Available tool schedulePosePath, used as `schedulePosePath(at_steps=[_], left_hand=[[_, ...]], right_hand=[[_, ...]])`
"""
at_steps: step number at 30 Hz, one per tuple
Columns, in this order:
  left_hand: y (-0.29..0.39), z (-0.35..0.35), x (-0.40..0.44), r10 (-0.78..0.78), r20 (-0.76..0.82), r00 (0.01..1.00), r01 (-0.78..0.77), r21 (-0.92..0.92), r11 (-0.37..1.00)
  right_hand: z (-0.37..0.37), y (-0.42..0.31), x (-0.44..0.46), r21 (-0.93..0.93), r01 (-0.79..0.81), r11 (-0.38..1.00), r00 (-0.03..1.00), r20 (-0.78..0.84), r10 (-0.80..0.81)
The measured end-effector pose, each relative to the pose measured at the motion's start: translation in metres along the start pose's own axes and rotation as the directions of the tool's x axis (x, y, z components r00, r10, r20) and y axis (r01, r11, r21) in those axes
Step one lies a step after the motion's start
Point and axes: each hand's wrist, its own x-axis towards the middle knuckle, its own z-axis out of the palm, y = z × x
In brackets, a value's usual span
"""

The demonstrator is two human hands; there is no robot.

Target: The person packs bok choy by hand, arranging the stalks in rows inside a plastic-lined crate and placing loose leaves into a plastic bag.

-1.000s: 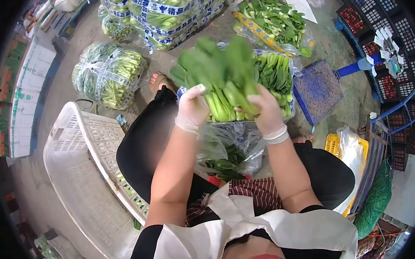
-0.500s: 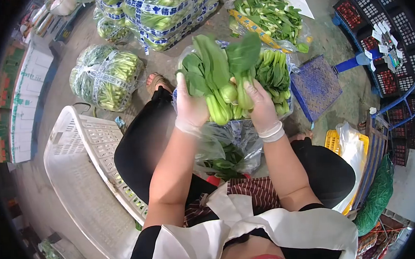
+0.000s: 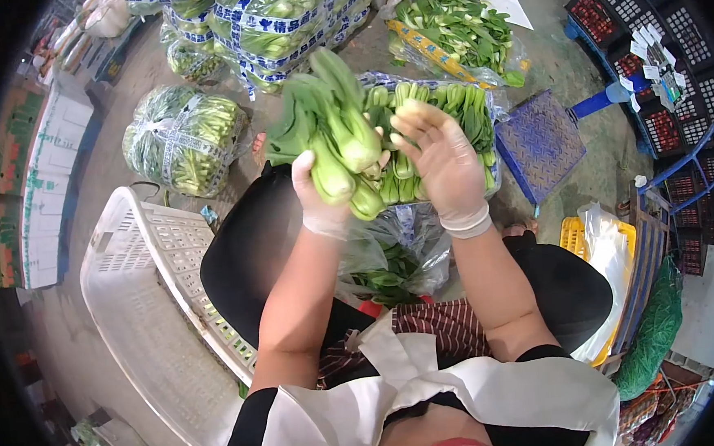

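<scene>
Left hand (image 3: pixel 321 199) grips greens (image 3: pixel 331 130), apparently mid-gathering, as the unclenched right hand (image 3: pixel 450 171) hovers; adding more would need a pinch.

I logged remotely: basket (image 3: pixel 138 326) stood left of left leg (image 3: pixel 243 234) | packed greens (image 3: pixel 456 102) lay ahead | scale (image 3: pixel 541 148) right of them, loose greens (image 3: pixel 460 33) beyond | bagged bundle (image 3: pixel 184 141) beyond basket

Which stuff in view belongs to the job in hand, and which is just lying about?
Job in hand:
leafy greens in the left hand
packed greens under the open right hand

Seemingly just lying about:
white basket
blue platform
yellow crate
green netting
</scene>
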Motion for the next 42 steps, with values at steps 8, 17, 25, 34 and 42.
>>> schedulePosePath(at_steps=[8,17,25,34,42], left_hand=[[-0.014,-0.013,0.007,0.119,0.063,0.991,-0.121,0.025,0.992],[0.035,-0.012,0.015,0.318,0.062,0.946,-0.324,0.163,0.932],[0.142,0.042,-0.039,0.55,0.178,0.816,-0.575,0.141,0.806],[0.251,0.035,-0.244,0.96,-0.152,0.237,-0.295,0.93,0.22],[0.217,0.008,-0.303,0.924,-0.233,-0.302,0.498,0.788,0.362]], right_hand=[[-0.002,0.05,-0.015,-0.698,-0.011,0.716,0.999,-0.029,-0.014],[-0.05,0.01,-0.03,-0.498,-0.358,0.79,0.933,-0.17,0.316],[-0.146,0.083,-0.123,-0.703,-0.672,0.232,0.581,-0.306,0.754],[-0.142,0.121,-0.151,-0.905,-0.114,-0.411,0.625,-0.387,0.678],[-0.142,0.081,-0.139,-0.853,0.136,-0.504,0.528,-0.367,0.765]])
